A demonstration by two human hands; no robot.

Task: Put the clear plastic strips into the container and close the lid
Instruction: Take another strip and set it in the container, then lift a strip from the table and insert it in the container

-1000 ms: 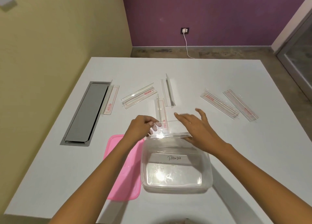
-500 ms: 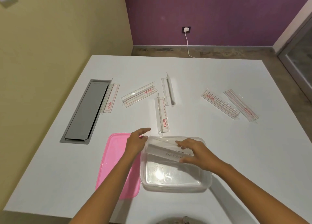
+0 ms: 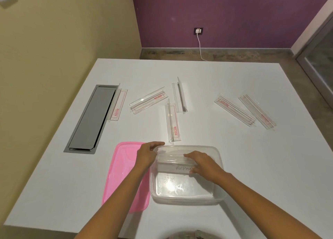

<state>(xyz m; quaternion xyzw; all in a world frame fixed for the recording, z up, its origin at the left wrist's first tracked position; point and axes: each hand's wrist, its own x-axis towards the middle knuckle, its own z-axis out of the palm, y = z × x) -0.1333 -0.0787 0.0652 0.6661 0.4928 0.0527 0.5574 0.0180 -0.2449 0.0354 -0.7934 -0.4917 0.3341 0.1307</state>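
A clear plastic container [image 3: 187,199] stands near the table's front edge. Inside it, across its far half, lies a clear plastic strip [image 3: 171,159] above a white label reading ALPHA. My right hand [image 3: 203,164] grips the strip's right end inside the container. My left hand [image 3: 146,154] rests at the container's left rim, fingers at the strip's left end. The pink lid [image 3: 122,177] lies flat to the container's left. Several more clear strips lie on the table: one [image 3: 173,121] just beyond the container, others [image 3: 147,100] [image 3: 180,94] [image 3: 118,106] farther back, two [image 3: 234,110] [image 3: 257,111] at the right.
A grey metal cable hatch [image 3: 90,118] is set into the white table [image 3: 252,166] at the left. A yellow wall stands left, a purple wall with a socket and white cable [image 3: 199,40] beyond the far edge.
Both hands brought the strip from above the container's far rim down into the container. The label now visible reads ALPHA.
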